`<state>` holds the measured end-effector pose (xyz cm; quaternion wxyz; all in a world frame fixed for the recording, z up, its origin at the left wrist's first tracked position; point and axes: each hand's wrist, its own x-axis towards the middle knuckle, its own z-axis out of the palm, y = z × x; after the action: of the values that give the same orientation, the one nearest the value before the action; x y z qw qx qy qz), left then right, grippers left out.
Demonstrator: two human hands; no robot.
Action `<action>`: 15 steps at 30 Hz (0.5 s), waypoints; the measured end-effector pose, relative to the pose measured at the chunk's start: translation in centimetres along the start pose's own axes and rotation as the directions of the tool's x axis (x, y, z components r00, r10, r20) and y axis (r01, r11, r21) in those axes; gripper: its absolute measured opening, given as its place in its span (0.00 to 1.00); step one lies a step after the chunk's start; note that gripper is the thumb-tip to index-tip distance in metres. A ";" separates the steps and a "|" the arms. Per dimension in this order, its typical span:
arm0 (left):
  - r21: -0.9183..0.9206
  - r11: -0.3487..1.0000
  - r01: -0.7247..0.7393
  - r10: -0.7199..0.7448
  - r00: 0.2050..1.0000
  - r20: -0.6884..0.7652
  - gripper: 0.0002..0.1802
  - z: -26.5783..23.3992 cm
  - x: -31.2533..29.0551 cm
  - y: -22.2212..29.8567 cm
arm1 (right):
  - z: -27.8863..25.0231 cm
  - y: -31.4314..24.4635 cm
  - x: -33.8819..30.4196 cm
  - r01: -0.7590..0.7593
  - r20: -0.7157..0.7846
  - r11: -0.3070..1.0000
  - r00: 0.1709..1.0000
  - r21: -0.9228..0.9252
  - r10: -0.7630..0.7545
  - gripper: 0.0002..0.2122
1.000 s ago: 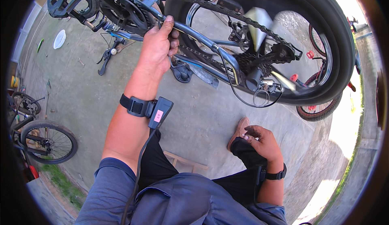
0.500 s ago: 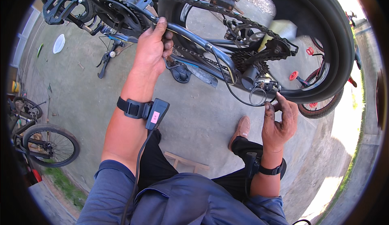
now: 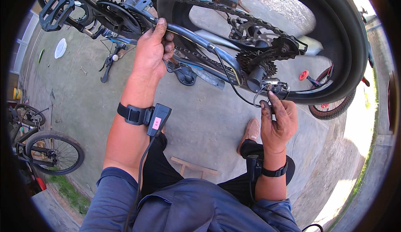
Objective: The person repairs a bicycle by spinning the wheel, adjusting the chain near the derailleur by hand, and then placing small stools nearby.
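Observation:
A bicycle is turned upside down in front of me, its fat-tyred rear wheel [image 3: 340, 35] at the upper right with smeared reflections inside the rim. My left hand [image 3: 152, 50] is closed around the dark frame tube [image 3: 192, 37] near the chainring [image 3: 119, 21]. Below the cassette [image 3: 255, 62] sits the rear derailleur [image 3: 273, 85]. Right beside it, my right hand [image 3: 280, 121] has thumb and index finger pinched at the thin looped derailleur cable [image 3: 260, 98], the index tip touching the derailleur. The chain [image 3: 209, 4] runs from chainring to derailleur. Fingertips on both hands are blackened.
A pedal [image 3: 58, 10] sticks out at the upper left. Another bicycle wheel [image 3: 54, 152] stands at left, and a bike with red parts [image 3: 332, 102] is behind at right. A wooden frame piece [image 3: 194, 167] lies between my feet; a white dish [image 3: 60, 48] lies on the concrete.
My right hand has shifted left and slightly up, bringing its fingers from beside the cable loop's right end onto the loop and derailleur. My left hand keeps its hold. The wheel's blurred reflections have shifted.

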<state>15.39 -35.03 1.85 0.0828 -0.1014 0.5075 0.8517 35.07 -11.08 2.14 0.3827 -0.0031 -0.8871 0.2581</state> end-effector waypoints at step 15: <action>-0.001 1.000 -0.009 0.009 1.000 0.013 0.13 0.1 -0.1 0.0 | 0.1 0.2 0.0 0.012 0.003 1.000 1.000 -0.012 -0.012 0.21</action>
<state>15.48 -35.00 1.95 0.0822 -0.0936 0.5068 0.8530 34.99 -10.90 1.99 0.3831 0.0002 -0.8891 0.2506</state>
